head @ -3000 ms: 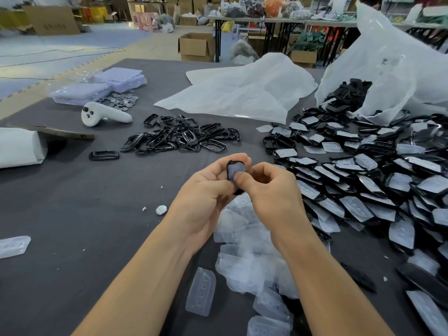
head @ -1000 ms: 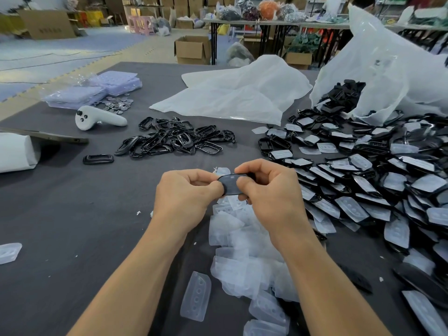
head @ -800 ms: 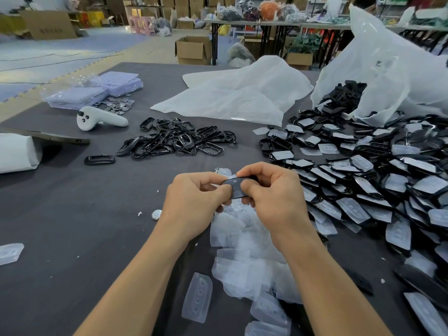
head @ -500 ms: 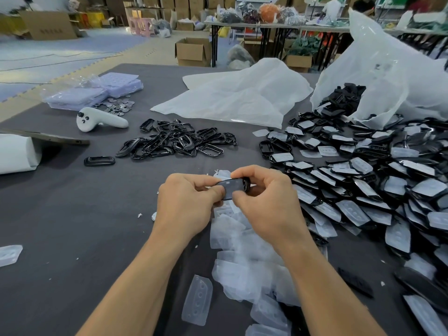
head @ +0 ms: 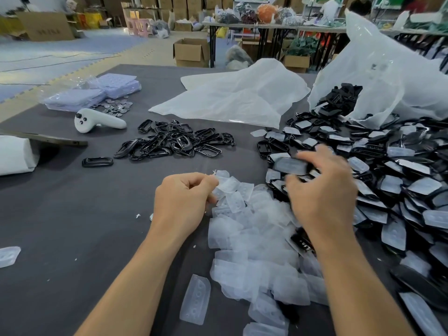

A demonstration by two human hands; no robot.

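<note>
Here the left hand (head: 184,202) sits over the near middle of the bench (head: 72,214). Its grip is closed, with thumb and forefinger pinching the edge of a clear pad (head: 228,185) at the far left top of the heap of clear pads (head: 254,238). The right hand (head: 320,190) is blurred and reaches out over the near left edge of the pile of black shells (head: 400,170). A black shell (head: 291,166) with a clear face lies between its thumb and fingers, but I cannot tell whether that grip has closed on it. Farther off, left of the pile, lies a cluster of black frames (head: 174,141), with a white controller (head: 97,121) to their left. A plastic bag (head: 388,76) stands open at the far right, with shells lying in its mouth.
</note>
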